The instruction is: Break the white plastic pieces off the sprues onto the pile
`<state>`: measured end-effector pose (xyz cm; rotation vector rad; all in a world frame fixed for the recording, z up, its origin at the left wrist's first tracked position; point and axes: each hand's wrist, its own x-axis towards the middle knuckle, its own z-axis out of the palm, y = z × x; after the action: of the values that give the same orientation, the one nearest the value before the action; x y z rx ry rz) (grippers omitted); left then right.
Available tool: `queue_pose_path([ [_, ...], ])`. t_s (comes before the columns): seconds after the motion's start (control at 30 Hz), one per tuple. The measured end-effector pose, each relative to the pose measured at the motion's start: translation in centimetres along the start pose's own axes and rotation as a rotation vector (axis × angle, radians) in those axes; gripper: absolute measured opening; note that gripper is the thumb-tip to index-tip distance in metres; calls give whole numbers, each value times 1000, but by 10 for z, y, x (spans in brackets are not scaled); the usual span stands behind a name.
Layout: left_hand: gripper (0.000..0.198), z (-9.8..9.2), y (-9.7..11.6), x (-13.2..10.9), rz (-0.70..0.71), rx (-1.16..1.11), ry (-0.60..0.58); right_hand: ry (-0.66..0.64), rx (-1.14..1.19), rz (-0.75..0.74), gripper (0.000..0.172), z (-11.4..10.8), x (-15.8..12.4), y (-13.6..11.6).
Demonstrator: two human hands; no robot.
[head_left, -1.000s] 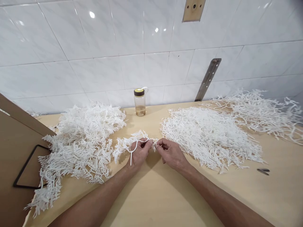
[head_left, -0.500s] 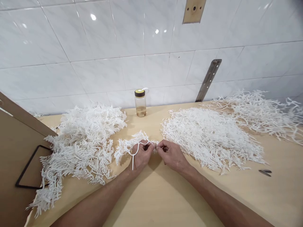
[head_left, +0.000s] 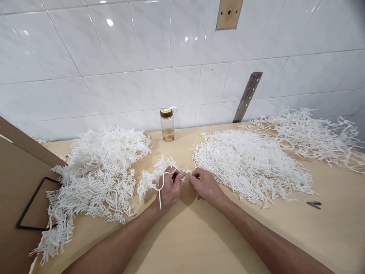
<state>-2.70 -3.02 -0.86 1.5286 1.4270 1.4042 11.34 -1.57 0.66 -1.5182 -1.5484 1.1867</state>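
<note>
A white branching plastic sprig (head_left: pixel 151 180), like an artificial coral or plant branch, is gripped by my left hand (head_left: pixel 169 190). Its bare forked stem hangs over the back of that hand, and its feathery ends spread out to the left. Just to the right, my right hand (head_left: pixel 205 185) is closed in a pinch, a small gap away from the left fingertips. Whatever lies between the right fingers is too small or hidden to make out. Thin white tips of the sprig poke out past my left thumb toward the right hand.
Feathery white sprigs form a large heap (head_left: pixel 97 175) on the left. Short white pieces lie in another pile (head_left: pixel 248 163) on the right, with bare branched stems (head_left: pixel 310 133) behind. A bottle (head_left: pixel 167 127) stands near the wall; small dark snips (head_left: pixel 314 205) lie right; a brown panel (head_left: pixel 17 190) borders the left.
My hands have drawn slightly apart; the fingertips were together before. The sprig has shifted a little with my left hand, and the whole view has moved slightly.
</note>
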Motion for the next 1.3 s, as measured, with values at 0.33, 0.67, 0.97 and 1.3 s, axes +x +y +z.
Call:
queue_pose_path([
  [0.33, 36, -3, 7, 7, -253, -167, -99, 499, -148, -146, 22, -65, 16, 6],
  [0.67, 34, -1, 4, 7, -231, -226, -61, 132, -131, -247, 29, -34, 1, 2],
  [0.97, 29, -3, 9, 7, -98, -165, -116, -290, 310, -67, 43, -2, 3, 17],
  [1.3, 33, -3, 5, 8, -187, -216, -106, -253, 250, -123, 33, -3, 0, 15],
])
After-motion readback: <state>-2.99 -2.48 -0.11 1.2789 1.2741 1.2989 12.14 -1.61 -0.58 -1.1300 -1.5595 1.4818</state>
